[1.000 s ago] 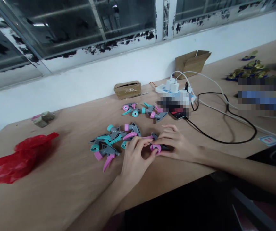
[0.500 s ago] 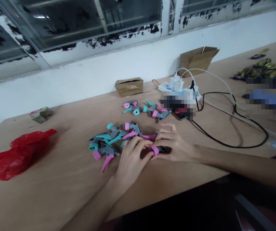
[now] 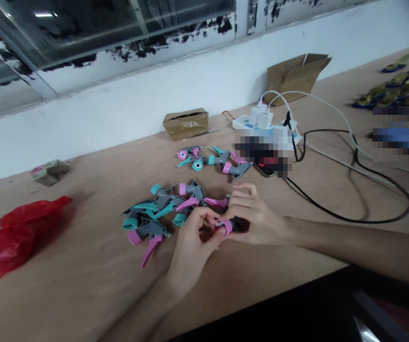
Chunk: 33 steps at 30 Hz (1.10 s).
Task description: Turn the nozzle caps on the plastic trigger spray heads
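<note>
Between my two hands is a grey spray trigger head with a pink collar (image 3: 228, 227), held just above the table near its front edge. My left hand (image 3: 199, 237) pinches the pink collar with thumb and fingertips. My right hand (image 3: 252, 216) is wrapped round the grey body, most of which its fingers hide. Left of my hands lies a loose pile of similar spray trigger heads (image 3: 159, 199), grey with pink or teal collars and levers. A second group of spray trigger heads (image 3: 222, 160) lies farther back.
A red plastic bag (image 3: 29, 232) lies at the left. Toward the wall are a small cardboard box (image 3: 185, 124), a power strip (image 3: 243, 123) with white plugs and a larger open carton (image 3: 290, 78). A black cable (image 3: 364, 218) loops at the right, before gold-and-blue parts (image 3: 393, 92).
The camera view has shifted slightly, so the table things appear a little displaced. My left fingers have shifted on the pink collar; both hands still hold the spray trigger head.
</note>
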Each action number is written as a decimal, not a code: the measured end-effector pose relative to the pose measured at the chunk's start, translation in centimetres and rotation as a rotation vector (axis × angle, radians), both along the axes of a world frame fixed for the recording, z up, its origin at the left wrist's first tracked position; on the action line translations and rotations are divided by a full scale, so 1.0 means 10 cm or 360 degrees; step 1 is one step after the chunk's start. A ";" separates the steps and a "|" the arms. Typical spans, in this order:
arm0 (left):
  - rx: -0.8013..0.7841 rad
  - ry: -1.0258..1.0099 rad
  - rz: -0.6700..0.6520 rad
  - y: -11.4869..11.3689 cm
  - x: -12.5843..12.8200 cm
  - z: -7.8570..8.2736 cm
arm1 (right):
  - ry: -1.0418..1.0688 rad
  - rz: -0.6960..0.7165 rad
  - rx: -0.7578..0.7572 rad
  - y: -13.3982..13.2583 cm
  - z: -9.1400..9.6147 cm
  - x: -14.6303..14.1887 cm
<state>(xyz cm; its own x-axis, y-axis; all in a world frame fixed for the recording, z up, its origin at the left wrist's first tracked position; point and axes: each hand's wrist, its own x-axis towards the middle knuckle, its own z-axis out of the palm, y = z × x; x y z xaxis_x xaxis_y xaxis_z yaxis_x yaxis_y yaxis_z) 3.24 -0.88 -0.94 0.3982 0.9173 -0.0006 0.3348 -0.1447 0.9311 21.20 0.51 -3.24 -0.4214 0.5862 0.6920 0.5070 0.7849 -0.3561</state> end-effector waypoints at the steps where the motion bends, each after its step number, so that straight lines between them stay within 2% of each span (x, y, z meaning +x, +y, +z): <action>1: -0.0009 0.0007 0.0006 0.00 0.01 0.00 | 0.0001 0.0004 0.0003 -0.01 0.00 0.01; 11: -0.0031 0.0142 0.0094 -0.01 0.09 0.04 | -0.0026 0.0026 0.0000 -0.02 -0.01 0.03; 24: 0.0249 0.0347 0.0117 -0.02 0.08 0.03 | -0.0054 -0.0046 -0.0134 0.00 -0.03 0.02; 33: 0.0354 0.0426 0.0157 -0.05 0.10 0.02 | -0.0065 -0.0095 -0.0110 -0.01 -0.01 0.02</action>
<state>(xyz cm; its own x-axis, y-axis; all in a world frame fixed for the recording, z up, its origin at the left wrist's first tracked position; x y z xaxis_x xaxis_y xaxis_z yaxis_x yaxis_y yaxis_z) 4.24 -1.34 -0.70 0.3202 0.9408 0.1111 0.5849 -0.2886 0.7580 21.38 0.39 -3.39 -0.4113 0.6569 0.6319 0.5671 0.7272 -0.3868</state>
